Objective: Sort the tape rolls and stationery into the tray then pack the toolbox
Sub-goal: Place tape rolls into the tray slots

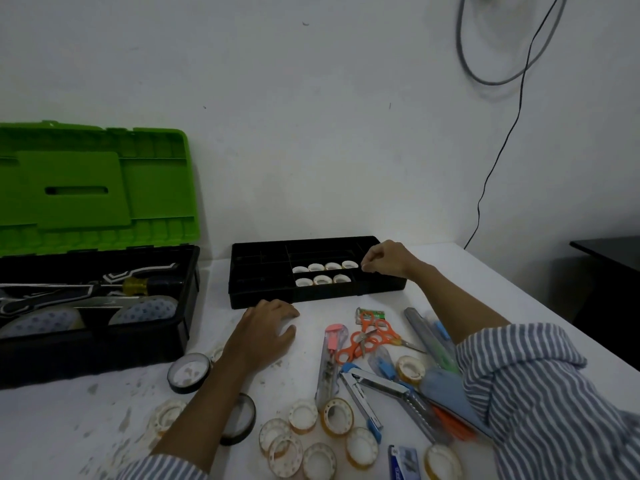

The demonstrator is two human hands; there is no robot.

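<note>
Open toolbox [97, 306] stands left, left hand [263, 336] lies flat and relaxed on the table [214, 289] before the black tray [263, 271] holding seven tape rolls [323, 273], scissors [367, 336] lie nearer, and right hand [384, 259] hangs curled over the tray's right end, grasp indeterminable.

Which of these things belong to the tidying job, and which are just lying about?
Part of the job: black tray, tape rolls in it, loose tape rolls, orange scissors, stapler, green toolbox.
Just lying about: wall cables, dark table at far right.
</note>
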